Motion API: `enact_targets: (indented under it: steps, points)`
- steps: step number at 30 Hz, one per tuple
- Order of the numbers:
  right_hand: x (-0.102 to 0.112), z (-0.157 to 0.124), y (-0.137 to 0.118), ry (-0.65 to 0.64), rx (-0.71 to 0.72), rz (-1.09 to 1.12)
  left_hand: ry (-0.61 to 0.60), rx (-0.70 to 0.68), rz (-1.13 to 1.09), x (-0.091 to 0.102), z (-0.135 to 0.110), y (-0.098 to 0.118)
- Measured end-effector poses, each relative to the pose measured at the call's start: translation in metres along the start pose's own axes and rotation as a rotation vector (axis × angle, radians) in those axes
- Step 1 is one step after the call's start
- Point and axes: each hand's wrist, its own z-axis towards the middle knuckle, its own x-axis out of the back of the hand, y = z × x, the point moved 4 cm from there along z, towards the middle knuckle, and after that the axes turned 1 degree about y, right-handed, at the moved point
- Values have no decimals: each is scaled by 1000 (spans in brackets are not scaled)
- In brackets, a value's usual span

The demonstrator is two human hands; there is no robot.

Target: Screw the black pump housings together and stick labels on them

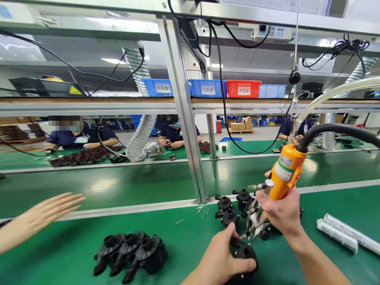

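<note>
My left hand (218, 259) is closed around a black plastic pump housing (245, 253) on the green mat, thumb across its front and fingers behind. My right hand (283, 211) grips an orange electric screwdriver (286, 170), tilted, with a black cable and a clear hose at its top. The metal screw-feeding head (253, 223) of the tool points down at the housing's edge; whether it touches a screw there is hard to see. Several more black pump housings (228, 217) stand just behind my left hand, partly hidden by the tool.
Three black pump housings (148, 253) sit at the left, where another person's open hand (44, 213) reaches in. Loose screws (200, 209) lie near the metal post (185, 107). Clear plastic rolls (338, 235) lie at right. Blue bins (208, 88) and a red bin (243, 88) line the shelf.
</note>
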Motion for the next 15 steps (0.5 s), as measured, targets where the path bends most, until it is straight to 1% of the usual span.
enact_targets:
  steps: [1, 2, 3, 5, 7, 8, 9, 12, 15]
  points:
    - [7, 3, -5, 43, 29, -12, 21, 18, 96, 7, -3, 3]
    - [15, 5, -9, 85, 52, -22, 14, 15, 137, 12, -5, 7]
    - [22, 7, -13, 123, 64, -30, -25, -8, 126, 14, -8, 11]
    - [31, 9, -16, 165, 42, -28, -140, -64, 39, 12, -13, 17]
    - [33, 9, -15, 149, 4, -2, -202, -59, -12, 5, -15, 19]
    - [31, 9, -15, 132, -4, 11, -191, -40, -15, 1, -15, 19]
    - [29, 9, -14, 120, -2, 16, -155, -23, -18, -2, -15, 18]
    - [21, 9, -14, 79, 35, 2, -50, -28, -51, -9, -11, 15]
    - [14, 10, -15, 53, 38, 20, -25, -32, -72, -12, -7, 12]
